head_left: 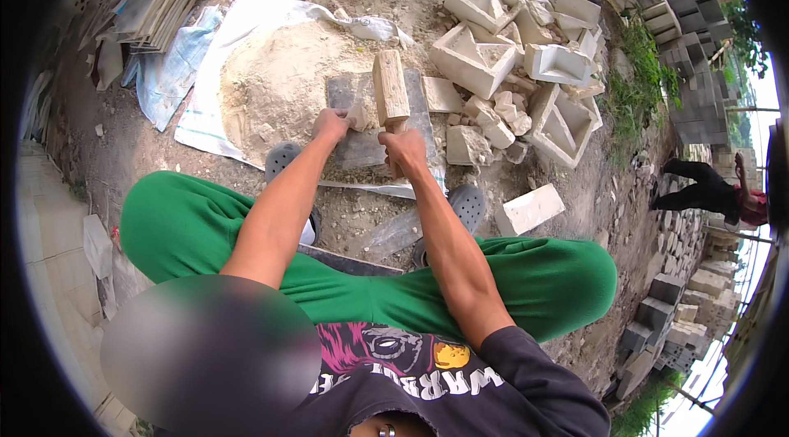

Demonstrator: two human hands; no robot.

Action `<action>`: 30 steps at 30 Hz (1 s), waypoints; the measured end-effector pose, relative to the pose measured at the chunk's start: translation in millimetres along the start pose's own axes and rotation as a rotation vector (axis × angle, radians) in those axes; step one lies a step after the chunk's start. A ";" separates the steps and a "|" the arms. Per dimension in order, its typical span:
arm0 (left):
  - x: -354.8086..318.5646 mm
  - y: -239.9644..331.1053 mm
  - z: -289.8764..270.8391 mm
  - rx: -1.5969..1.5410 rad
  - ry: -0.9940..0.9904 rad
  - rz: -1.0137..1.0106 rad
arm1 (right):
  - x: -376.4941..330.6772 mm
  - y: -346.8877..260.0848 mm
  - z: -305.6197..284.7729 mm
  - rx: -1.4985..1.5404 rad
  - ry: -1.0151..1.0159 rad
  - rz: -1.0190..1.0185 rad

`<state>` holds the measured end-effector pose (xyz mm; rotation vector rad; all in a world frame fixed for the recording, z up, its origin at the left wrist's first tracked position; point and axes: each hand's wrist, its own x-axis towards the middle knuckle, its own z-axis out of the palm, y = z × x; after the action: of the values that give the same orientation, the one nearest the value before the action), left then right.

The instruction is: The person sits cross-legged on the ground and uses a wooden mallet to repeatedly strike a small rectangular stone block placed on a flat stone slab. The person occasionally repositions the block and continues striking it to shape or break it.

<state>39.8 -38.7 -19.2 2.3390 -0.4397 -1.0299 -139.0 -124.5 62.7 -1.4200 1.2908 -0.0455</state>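
Head view: seemingly midway through pounding, with plenty already fine and plenty left in pieces.

Holding a wooden mallet (390, 90) in the right hand (404, 149), with a closed grip wrapped round its handle and its head across the dark flat slab (362, 154), toward the right edge of the white woven sheet (246, 16). Reaching with the left hand (331, 125), fingers curled in, to a pale lump (359, 115) on the slab; cannot tell whether pinched or merely touched. Apparently done: a broad heap of beige powder (279, 75) across the sheet's left and middle. Probably left: broken chunks (496, 126) and ribbed hollow castings (472, 60) beyond the sheet's right edge, plus a pale rectangular block (530, 209) outside its near right corner.
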 end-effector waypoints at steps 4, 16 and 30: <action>16.1 -30.8 5.2 -0.014 0.090 0.091 | -19.1 -21.0 10.7 0.048 0.094 -0.216; -1.2 -1.6 0.3 -0.021 -0.016 0.013 | -12.4 1.2 5.1 -0.089 0.048 -0.123; -13.6 21.5 4.9 0.180 0.209 0.144 | 25.2 74.9 23.8 -0.079 -0.007 0.076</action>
<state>25.6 -50.9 -1.3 2.4980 -0.6306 -0.6953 -161.8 -106.0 -14.4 -1.4359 1.3525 0.0617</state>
